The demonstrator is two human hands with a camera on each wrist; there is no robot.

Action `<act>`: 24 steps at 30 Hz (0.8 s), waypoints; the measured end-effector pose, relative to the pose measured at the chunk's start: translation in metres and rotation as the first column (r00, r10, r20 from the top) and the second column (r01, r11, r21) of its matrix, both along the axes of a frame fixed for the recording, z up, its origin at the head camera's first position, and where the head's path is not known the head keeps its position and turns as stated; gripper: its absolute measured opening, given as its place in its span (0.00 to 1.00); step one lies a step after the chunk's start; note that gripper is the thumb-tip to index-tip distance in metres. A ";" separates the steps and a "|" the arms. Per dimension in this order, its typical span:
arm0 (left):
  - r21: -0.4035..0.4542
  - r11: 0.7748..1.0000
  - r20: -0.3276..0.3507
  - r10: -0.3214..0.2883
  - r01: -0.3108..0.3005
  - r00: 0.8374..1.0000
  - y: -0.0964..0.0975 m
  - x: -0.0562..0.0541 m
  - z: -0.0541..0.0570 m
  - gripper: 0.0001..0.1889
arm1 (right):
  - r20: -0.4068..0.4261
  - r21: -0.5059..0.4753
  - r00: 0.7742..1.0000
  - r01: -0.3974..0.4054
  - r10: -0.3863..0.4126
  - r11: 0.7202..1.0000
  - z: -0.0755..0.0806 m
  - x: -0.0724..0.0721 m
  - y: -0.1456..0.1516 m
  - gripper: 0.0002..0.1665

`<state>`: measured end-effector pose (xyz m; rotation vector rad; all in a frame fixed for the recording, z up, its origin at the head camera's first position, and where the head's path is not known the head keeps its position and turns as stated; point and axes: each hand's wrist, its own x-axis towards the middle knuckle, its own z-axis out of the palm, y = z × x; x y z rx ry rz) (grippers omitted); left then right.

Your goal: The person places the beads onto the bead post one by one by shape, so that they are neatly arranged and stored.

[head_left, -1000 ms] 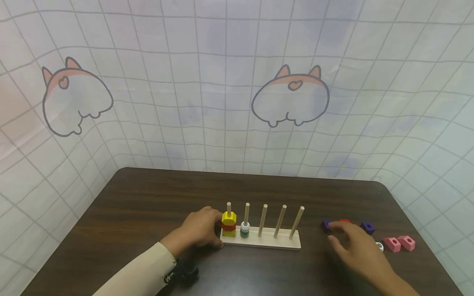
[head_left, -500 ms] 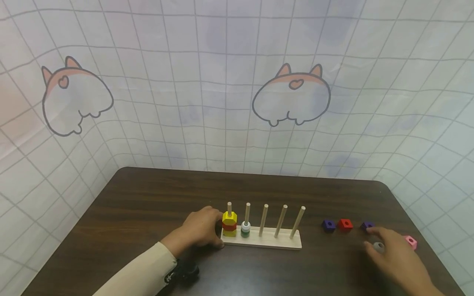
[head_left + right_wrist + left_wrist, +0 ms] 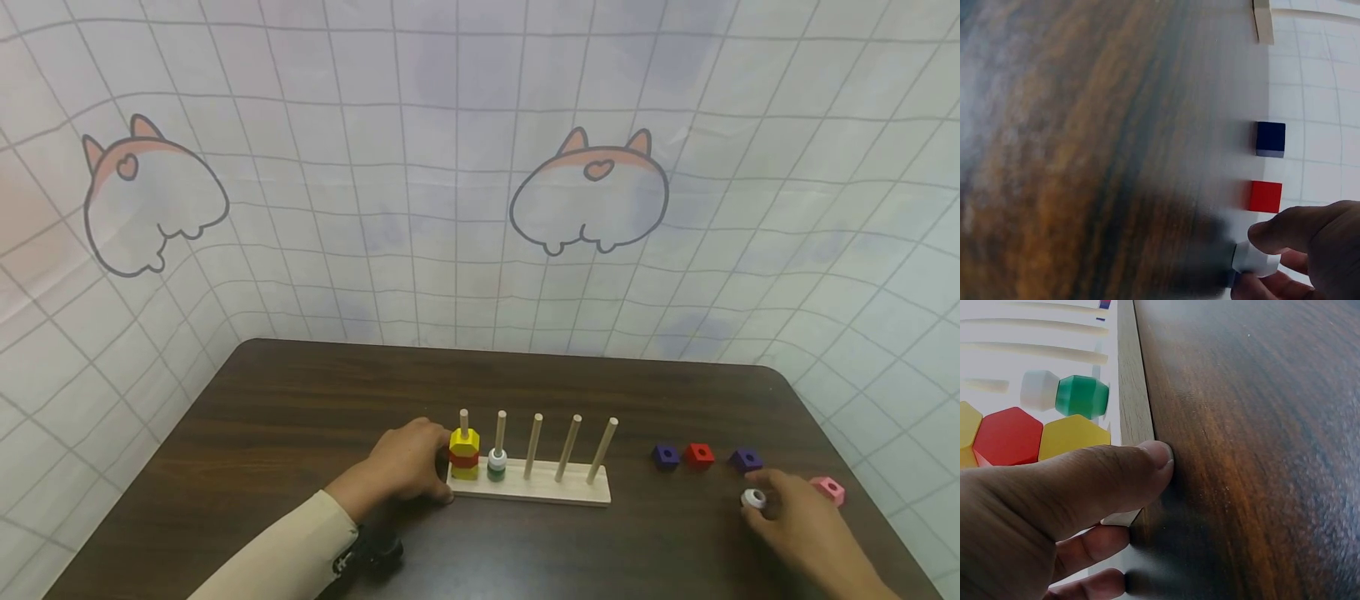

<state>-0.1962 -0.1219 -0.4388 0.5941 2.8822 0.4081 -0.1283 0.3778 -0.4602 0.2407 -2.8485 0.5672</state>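
Note:
A wooden peg board (image 3: 529,492) with several upright pegs stands mid-table. My left hand (image 3: 401,461) grips its left end, the thumb (image 3: 1141,462) along the front edge of the base. On the leftmost peg sit yellow hexagonal beads (image 3: 465,440) with a red bead (image 3: 1009,434) between them. The second peg carries a white bead (image 3: 497,457) above a green bead (image 3: 1082,397). Over at the right, my right hand (image 3: 806,521) pinches a loose white bead (image 3: 753,498) between thumb and fingertips; its hole shows in the head view.
Two purple cube beads (image 3: 666,456) and a red cube bead (image 3: 700,455) lie right of the board. A pink bead (image 3: 829,490) is partly behind my right hand. A dark object (image 3: 378,550) is at my left wrist. A patterned curtain (image 3: 465,183) hangs behind the table.
My right hand has moved right, from beside the purple and red beads to the loose white bead, and now pinches it. My left hand has stayed on the board.

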 end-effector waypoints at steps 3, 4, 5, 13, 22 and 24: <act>-0.003 1.000 -0.002 0.000 0.000 1.000 0.000 0.000 0.000 0.28 | 0.041 -0.012 0.999 0.009 -0.008 1.000 0.001 0.000 -0.001 0.21; -0.003 1.000 -0.002 -0.001 0.001 1.000 0.000 0.000 0.000 0.27 | 0.052 -0.016 0.999 0.012 -0.011 1.000 0.001 0.000 -0.001 0.21; -0.003 1.000 0.000 0.000 0.000 1.000 0.000 0.000 0.000 0.27 | 0.065 -0.019 0.998 0.015 -0.014 1.000 0.001 0.000 -0.002 0.20; 0.000 1.000 -0.005 -0.006 0.006 1.000 -0.002 -0.001 -0.001 0.27 | 0.092 -0.024 0.995 0.031 -0.029 0.999 0.003 -0.003 -0.008 0.14; -0.007 1.000 -0.005 -0.004 0.004 1.000 -0.002 -0.002 -0.002 0.28 | 0.069 -0.069 0.997 0.038 -0.033 0.997 0.007 -0.006 -0.034 0.09; -0.007 1.000 -0.007 -0.006 0.006 1.000 -0.002 -0.002 -0.003 0.28 | 0.071 -0.073 0.997 0.036 -0.031 0.997 0.011 -0.007 -0.041 0.10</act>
